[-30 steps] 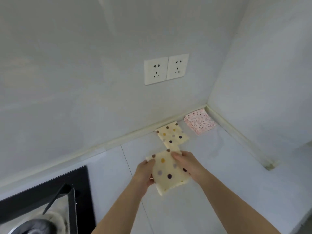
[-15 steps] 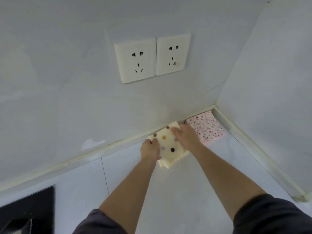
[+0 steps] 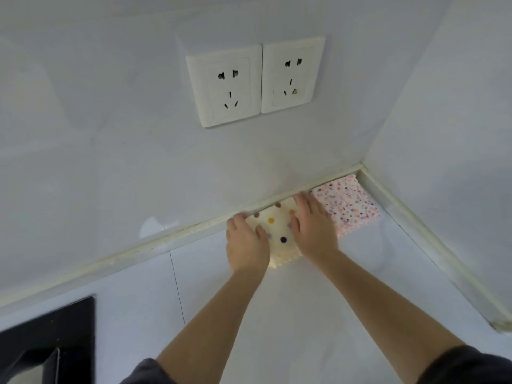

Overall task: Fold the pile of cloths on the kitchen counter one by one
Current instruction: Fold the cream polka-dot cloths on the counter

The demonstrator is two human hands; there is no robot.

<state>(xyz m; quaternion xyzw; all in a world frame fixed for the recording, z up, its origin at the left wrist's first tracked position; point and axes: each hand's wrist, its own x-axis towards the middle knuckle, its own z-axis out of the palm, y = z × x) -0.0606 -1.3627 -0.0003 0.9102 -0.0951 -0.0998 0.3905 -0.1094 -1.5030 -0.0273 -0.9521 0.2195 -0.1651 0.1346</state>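
A folded cream cloth with coloured dots (image 3: 277,228) lies on the white counter against the back wall. It covers another dotted cream cloth, of which only the scalloped lower edge shows. My left hand (image 3: 245,242) lies flat on its left side, fingers straight. My right hand (image 3: 313,225) presses flat on its right side. A folded pink speckled cloth (image 3: 349,203) lies right beside it in the corner, touching my right hand's edge.
Two white wall sockets (image 3: 255,81) sit above the cloths. A black hob (image 3: 47,342) fills the lower left corner. The side wall (image 3: 457,134) and a raised counter lip (image 3: 432,245) close off the right.
Both hands carried the dotted cloth away from me and laid it on the other dotted cloth by the wall. They now lie flat on it instead of holding it.
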